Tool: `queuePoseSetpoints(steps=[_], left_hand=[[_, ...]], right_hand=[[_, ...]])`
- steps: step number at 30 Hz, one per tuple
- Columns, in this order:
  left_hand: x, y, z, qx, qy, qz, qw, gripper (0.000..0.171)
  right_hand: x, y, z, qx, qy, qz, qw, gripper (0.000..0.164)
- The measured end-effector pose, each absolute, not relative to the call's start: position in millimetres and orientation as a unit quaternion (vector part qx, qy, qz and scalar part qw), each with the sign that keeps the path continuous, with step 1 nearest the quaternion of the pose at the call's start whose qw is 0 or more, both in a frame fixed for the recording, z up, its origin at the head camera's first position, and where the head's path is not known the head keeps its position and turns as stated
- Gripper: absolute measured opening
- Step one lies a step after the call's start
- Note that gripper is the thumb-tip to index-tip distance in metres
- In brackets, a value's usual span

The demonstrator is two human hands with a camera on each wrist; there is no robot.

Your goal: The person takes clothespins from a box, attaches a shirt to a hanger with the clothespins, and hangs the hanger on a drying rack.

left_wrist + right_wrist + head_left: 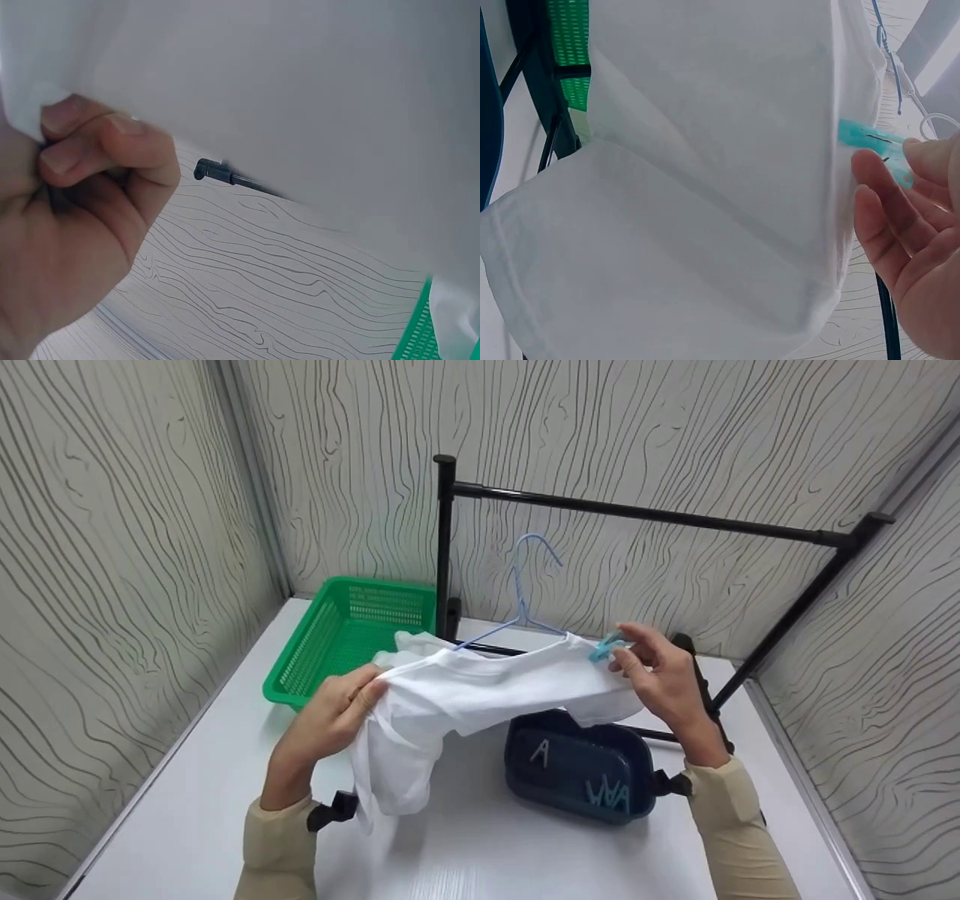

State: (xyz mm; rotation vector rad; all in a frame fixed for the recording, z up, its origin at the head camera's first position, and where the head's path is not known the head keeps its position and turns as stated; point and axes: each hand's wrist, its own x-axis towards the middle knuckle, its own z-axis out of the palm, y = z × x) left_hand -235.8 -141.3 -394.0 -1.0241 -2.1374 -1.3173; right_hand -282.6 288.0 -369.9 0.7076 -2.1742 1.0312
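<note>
A white T-shirt (487, 690) hangs on a blue wire hanger (523, 592), whose hook rises above the neckline. My left hand (345, 709) grips the shirt at its left shoulder, and in the left wrist view the fingers (112, 150) are curled on the cloth's edge. With thumb and fingers my right hand (660, 671) pinches a light-blue clothespin (606, 646) at the shirt's right shoulder. In the right wrist view the tip of that clothespin (862, 136) meets the shirt's edge. The hanger's arms are mostly hidden inside the shirt.
Behind the shirt stands a black rack with a horizontal bar (645, 512). A green basket (300, 675) with white cloth at its near side is at the left. Below the shirt, a dark blue bin (570, 772) holding several clothespins sits on the white table (480, 855).
</note>
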Motion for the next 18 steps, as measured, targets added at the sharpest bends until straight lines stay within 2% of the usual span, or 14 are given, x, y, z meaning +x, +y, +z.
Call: queuePoseSetpoints(steps=[7,18], left_hand=[[-233,-142,-392,-0.365,-0.778,-0.473,0.195,0.016],[-234,-143,-394,-0.344,-0.793,-0.467,0.187,0.011]], right_hand=[[-274,280,-362,0.256,-0.823,0.403,0.306,0.034],[-262,271,-352,0.214,-0.838,0.426,0.267,0.032]])
